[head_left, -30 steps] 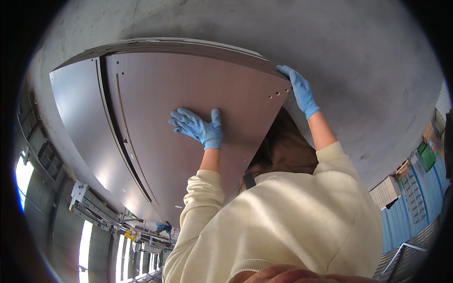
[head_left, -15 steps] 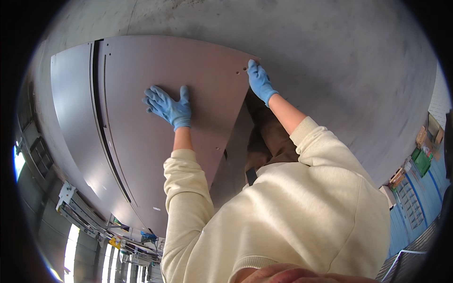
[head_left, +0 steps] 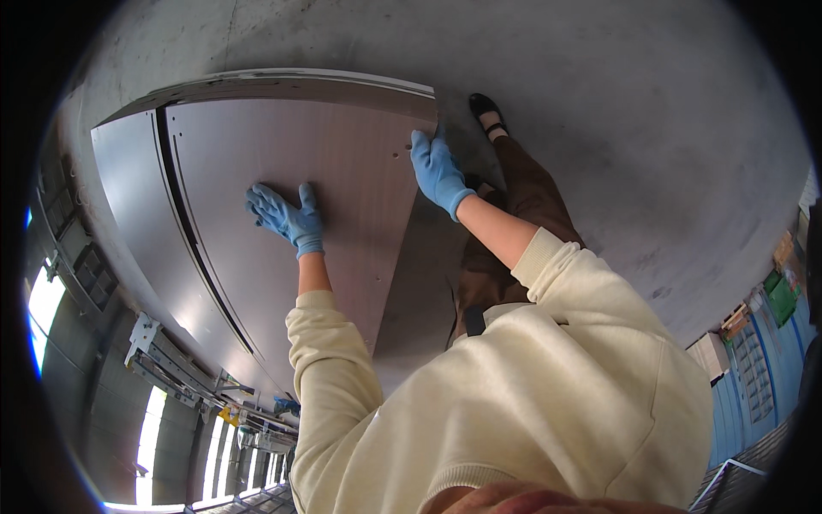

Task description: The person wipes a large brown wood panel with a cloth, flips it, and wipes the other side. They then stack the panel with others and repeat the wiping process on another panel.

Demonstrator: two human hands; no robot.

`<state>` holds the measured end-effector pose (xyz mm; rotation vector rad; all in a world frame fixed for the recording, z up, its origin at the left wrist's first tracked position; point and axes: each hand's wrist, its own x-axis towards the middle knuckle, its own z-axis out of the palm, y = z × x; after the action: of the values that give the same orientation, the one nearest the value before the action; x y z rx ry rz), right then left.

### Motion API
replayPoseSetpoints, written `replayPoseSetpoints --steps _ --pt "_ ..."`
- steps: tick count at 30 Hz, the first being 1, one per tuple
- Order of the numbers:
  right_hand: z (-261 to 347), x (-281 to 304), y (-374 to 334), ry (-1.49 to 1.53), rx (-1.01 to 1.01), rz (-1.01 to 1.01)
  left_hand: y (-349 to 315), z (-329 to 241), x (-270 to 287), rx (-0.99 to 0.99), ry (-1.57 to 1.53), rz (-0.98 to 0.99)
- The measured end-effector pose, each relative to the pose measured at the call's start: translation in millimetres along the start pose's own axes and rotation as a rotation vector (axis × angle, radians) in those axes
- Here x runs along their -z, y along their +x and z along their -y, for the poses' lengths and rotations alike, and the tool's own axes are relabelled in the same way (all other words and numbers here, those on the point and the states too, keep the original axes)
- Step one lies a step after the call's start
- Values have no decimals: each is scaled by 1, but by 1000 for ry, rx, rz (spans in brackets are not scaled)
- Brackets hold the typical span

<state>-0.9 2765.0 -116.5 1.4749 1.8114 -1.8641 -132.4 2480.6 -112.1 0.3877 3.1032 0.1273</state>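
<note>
A large brown-grey panel [head_left: 317,154] with small drilled holes and a long groove lies on top of a stack of panels. My left hand [head_left: 287,214], in a blue glove, rests flat on its face with the fingers spread. At its right edge, close to the far corner, my right hand [head_left: 439,171], gloved in blue too, grips the edge; its fingertips on the underside are hidden. Left of a dark gap lies another smooth grey panel [head_left: 137,180].
Beneath the top panel, layered panel edges [head_left: 360,83] show along the far side. My brown-trousered legs [head_left: 535,184] and a black shoe [head_left: 486,109] are right of the stack on the concrete floor [head_left: 634,128]. Machinery [head_left: 163,355] stands lower left; a green bin [head_left: 780,298] stands far right.
Both hands have shifted left and slightly nearer along with the top panel's right edge. The layers under its far edge now show, and my legs and a shoe have come into view.
</note>
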Motion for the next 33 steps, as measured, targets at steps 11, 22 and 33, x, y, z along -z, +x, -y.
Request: replayPoseSetpoints --steps 11,22,33 --pt "8 11 -3 -37 51 54 0 -9 8 11 19 20" --pt "15 41 12 -55 93 307 10 -14 18 88 17 80" --pt "107 23 147 -252 556 371 23 -38 41 150 -52 13"
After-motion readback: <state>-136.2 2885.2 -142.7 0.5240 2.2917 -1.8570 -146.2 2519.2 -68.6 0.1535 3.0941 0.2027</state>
